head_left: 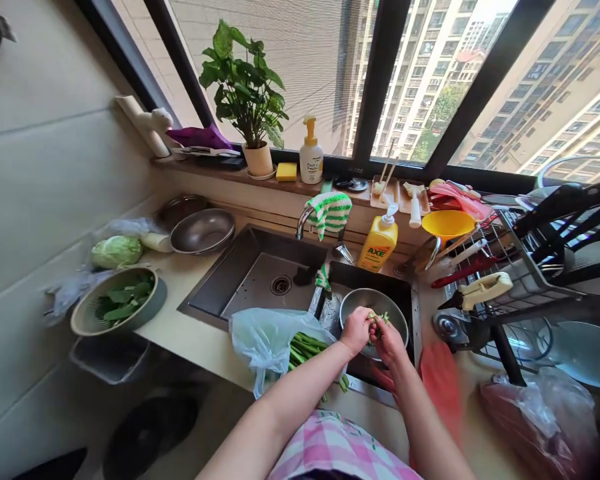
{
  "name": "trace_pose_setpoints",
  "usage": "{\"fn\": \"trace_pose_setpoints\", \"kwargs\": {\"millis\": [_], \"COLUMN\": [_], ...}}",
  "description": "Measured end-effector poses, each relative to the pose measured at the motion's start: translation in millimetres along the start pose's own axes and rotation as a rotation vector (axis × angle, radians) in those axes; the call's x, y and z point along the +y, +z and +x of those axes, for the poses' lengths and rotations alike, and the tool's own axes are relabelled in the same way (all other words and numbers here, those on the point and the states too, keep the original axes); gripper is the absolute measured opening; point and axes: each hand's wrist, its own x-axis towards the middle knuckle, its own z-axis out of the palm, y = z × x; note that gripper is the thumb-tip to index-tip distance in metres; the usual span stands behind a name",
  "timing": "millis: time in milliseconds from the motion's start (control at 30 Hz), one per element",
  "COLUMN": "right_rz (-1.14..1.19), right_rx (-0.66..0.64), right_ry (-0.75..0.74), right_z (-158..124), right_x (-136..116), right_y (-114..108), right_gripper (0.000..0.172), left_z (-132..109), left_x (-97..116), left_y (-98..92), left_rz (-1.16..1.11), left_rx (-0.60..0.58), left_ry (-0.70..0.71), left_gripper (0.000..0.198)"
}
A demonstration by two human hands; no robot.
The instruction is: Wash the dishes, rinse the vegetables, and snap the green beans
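Note:
Over a metal bowl [363, 298] in the right sink basin, my left hand [355, 331] and my right hand [391, 343] meet with fingers pinched together. Bits of green vegetable [383, 319] show between and beyond the fingertips; they look like short stem pieces, though the fingers partly cover them. Beside my left forearm lies a translucent plastic bag [260, 337] on the counter's front edge, with long green vegetable stalks [300, 350] sticking out of it. My left forearm hides part of the stalks.
The left sink basin [253, 280] adjoins the bowl's basin. A faucet [303, 223] carries a striped cloth [330, 212]. Left stand a colander [83, 320] with green leaves and a wok [203, 231]. Right are a yellow soap bottle [379, 243], a dish rack [525, 267] and red gloves [440, 387].

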Motion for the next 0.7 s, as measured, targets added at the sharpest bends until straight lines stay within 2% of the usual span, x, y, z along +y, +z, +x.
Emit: {"fn": "trace_pose_setpoints", "kwargs": {"millis": [100,167,267,333,433,533,600,700], "right_rz": [-0.183,-0.448,-0.765,-0.794,-0.659,-0.670,-0.872,-1.199], "right_rx": [0.070,0.135,0.176,0.136,-0.046,-0.391,-0.555,-0.554], "right_ry": [-0.028,-0.110,-0.336,-0.454,-0.455,-0.438,-0.490,-0.577], "right_z": [10,13,8,-6,-40,-79,-99,-112], "right_x": [6,7,3,-4,-17,-21,-15,1], "right_y": [-8,-13,-16,-11,6,26,37,50], "right_gripper": [0.038,0.044,0.048,0.040,0.031,0.025,0.026,0.029], "left_z": [1,-1,-12,-28,-60,-91,-106,-117], "left_x": [2,12,36,48,50,38,28,17], "left_y": [-7.3,-18.6,-51.1,-81.2,-126.3,-154.7,-160.0,-153.7], "left_rz": [0.071,0.069,0.007,-0.080,-0.126,0.062,0.176,0.266], "left_rx": [-0.018,-0.057,-0.173,-0.235,-0.278,-0.193,-0.141,-0.127], "left_ry": [0.001,0.060,0.101,0.009,-0.144,-0.158,-0.164,-0.180], "left_gripper": [0.042,0.050,0.032,0.024,0.023,0.018,0.017,0.021]}}
